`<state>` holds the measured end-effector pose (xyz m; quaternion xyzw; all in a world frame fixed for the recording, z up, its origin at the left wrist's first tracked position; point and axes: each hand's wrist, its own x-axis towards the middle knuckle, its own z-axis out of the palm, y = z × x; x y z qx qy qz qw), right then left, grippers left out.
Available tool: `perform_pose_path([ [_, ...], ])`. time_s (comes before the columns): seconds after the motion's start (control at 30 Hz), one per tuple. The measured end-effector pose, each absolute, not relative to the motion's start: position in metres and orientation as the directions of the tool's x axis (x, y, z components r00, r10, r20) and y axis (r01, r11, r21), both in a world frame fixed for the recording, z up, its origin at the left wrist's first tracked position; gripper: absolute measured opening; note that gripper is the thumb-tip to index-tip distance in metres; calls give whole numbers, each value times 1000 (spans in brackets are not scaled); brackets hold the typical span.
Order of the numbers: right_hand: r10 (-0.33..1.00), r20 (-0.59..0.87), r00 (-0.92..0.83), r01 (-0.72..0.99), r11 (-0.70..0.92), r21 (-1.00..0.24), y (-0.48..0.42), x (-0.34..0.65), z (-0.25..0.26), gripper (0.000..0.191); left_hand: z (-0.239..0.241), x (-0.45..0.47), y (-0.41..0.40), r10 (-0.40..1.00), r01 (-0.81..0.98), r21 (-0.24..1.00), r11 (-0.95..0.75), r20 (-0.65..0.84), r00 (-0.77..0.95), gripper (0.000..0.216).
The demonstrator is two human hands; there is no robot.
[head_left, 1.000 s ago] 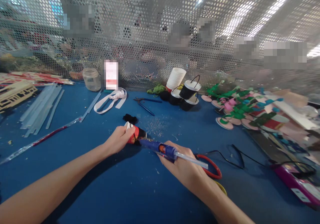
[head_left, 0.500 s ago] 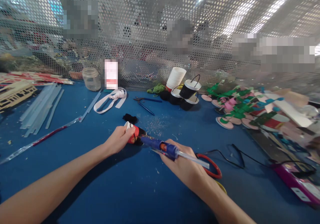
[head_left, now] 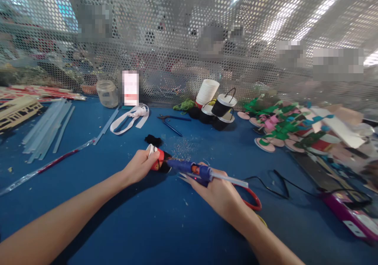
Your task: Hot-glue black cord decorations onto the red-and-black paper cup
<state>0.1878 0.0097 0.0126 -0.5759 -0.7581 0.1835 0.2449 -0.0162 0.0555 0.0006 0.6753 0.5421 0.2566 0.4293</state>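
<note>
The left hand [head_left: 140, 165] pinches a red paper cup [head_left: 156, 160] near its white rim, thumb on the near side and the fingers mostly hidden behind it. The cup lies tilted on its side, its black-covered end pointing away from the left fingers towards the right hand [head_left: 223, 192]. The right fingers wrap the body of a blue hot glue gun [head_left: 184, 166], a clear glue stick [head_left: 230, 178] jutting from its back over that hand. The nozzle is at the black part of the cup; whether it touches cannot be told.

The step in hand looks like laying glue where the black covering meets the cup. The next move seems to call for a steady left pinch and a short, careful nozzle stroke, with the left fingertips kept off the hot end.

Just beyond the left fingers lies a tuft of black yarn [head_left: 153, 140], near enough for that hand to reach. Farther beyond both hands stand black-wrapped cup buckets [head_left: 222, 107] with thin handles, beside a stack of white cups [head_left: 207, 92]. A red loop [head_left: 254, 200] lies by the right wrist, partly hidden.
</note>
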Motion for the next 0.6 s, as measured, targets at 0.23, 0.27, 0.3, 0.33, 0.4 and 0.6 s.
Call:
perform_pose_path([
  [0.23, 974, 144, -174, 765, 226, -603, 13, 189, 17, 16, -3, -19, 56, 937, 514, 846, -140, -54, 344, 42],
  [0.27, 976, 133, -172, 763, 218, -609, 12, 188, 19, 16, -3, -19, 56, 937, 521, 841, -146, -51, 346, 42],
  [0.3, 977, 121, -174, 761, 211, -613, 11, 188, 20, 15, -3, -20, 56, 936, 527, 836, -153, -48, 348, 42],
  [0.33, 978, 110, -177, 760, 207, -616, 11, 188, 21, 15, -3, -20, 56, 934, 530, 833, -161, -44, 354, 42],
  [0.4, 981, 97, -167, 764, 191, -617, 11, 187, 22, 15, -3, -20, 56, 929, 529, 830, -177, -36, 368, 42],
  [0.6, 992, 72, -107, 762, 129, -635, 19, 186, 18, 19, -1, -19, 55, 932, 549, 808, -213, -2, 364, 40],
])
